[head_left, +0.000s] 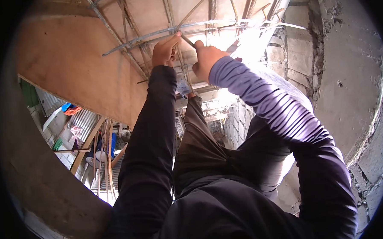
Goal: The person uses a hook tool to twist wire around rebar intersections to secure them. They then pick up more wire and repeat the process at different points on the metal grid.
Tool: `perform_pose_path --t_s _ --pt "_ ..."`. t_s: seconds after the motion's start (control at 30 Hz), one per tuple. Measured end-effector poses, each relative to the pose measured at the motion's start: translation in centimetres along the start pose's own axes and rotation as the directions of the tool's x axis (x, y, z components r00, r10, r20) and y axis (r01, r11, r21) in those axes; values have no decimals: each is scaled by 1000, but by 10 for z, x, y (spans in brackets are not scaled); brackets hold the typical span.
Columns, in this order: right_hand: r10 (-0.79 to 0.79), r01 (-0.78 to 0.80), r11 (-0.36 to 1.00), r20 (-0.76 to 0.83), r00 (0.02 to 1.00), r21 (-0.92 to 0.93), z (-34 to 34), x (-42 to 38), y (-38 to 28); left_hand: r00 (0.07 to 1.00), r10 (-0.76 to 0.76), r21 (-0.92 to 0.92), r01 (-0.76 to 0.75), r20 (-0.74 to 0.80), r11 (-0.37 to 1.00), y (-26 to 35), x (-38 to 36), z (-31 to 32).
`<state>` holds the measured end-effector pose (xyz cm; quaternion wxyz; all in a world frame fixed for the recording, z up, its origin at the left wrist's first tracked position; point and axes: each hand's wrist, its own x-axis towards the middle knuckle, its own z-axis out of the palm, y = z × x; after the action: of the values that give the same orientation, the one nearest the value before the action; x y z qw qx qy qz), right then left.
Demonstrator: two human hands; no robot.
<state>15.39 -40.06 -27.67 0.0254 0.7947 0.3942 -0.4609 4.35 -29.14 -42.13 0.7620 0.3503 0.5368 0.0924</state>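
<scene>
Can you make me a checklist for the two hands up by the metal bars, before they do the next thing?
1. Right hand has hold of the dark rod: ok.
2. Left hand is up by the metal bars: ok.
3. Left fingertips well away from the bars: not ok, they're right beside them.
4. Bars tied tightly where they cross: cannot tell.
5. Bars beyond the right hand easy to see: not ok, bright light hides parts.
6. Footing steady: cannot tell.
</scene>
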Motion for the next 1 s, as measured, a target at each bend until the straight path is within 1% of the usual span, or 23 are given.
perform_pose_path --t_s 0.07,0.13,0.17,0.2,0.23,0.27,0.3,0.4,0.43,0.47,0.5,0.53,0.6,0.63,0.67,0.7,0.73,0.77,0.8,0.87,0.9,0.93,1.0 --pt "-19 19 1000 -18 1000 -14 8 1 9 1000 -25 -2 25 4 1000 5 -2 -3" --pt "-82 100 974 -96 992 204 21 3 19 994 -104 -3 104 -33 995 6 3 2" --pt "-124 140 931 -67 990 337 24 13 25 998 26 82 -21 -52 996 4 5 6" --pt "-121 137 932 -68 990 336 27 15 38 986 154 167 -142 -59 976 1 7 9" --pt "-146 5 646 117 982 764 24 12 44 987 153 165 -142 -57 976 4 5 11" --pt "-255 -211 199 258 932 957 22 9 47 984 167 180 -154 -58 971 8 4 11" --pt "-289 -240 80 253 923 968 33 10 47 982 181 197 -166 -58 966 11 3 11" --pt "-303 -312 117 333 893 943 47 19 45 976 219 247 -211 -5 946 18 1 5" --pt "-199 -265 348 347 917 900 64 36 54 976 216 252 -207 -8 945 16 6 1" --pt "-203 -272 342 353 913 900 72 42 51 955 295 309 -282 6 908 8 13 -5" --pt "40 -218 748 285 958 627 81 46 46 930 368 365 -351 26 862 -3 15 -11" --pt "210 -222 958 87 974 180 87 49 42 930 367 371 -352 30 860 -12 15 -13" --pt "159 -155 974 -14 987 165 106 58 39 894 447 540 -365 -23 758 -21 26 -13" --pt "42 -74 909 86 995 410 106 61 42 893 447 499 -364 -55 787 -21 24 -10" --pt "-96 -29 773 162 982 633 110 59 44 898 436 502 -351 -57 791 -23 21 -10" --pt "-93 -39 773 174 980 634 120 54 46 915 400 467 -328 -60 821 -23 21 -10" --pt "-170 -79 408 161 972 910 127 50 49 926 374 427 -315 -60 848 -18 23 -8" --pt "-232 -123 -38 111 966 992 130 49 52 924 378 421 -319 -62 849 -15 23 -6" --pt "-233 -126 -35 114 966 991 135 46 56 941 332 423 -277 -62 863 -13 20 -6" --pt "-181 -370 -317 328 927 873 117 36 43 952 297 427 -241 -70 872 -5 19 -6" --pt "-423 -441 -491 237 874 751 121 42 55 947 317 454 -261 -50 852 -4 18 -6" --pt "-406 -482 -488 299 864 728 113 40 56 944 328 484 -274 -30 831 -8 13 -6" --pt "-242 -484 -251 429 870 838 96 39 58 955 293 402 -249 -50 881 -16 14 -2"
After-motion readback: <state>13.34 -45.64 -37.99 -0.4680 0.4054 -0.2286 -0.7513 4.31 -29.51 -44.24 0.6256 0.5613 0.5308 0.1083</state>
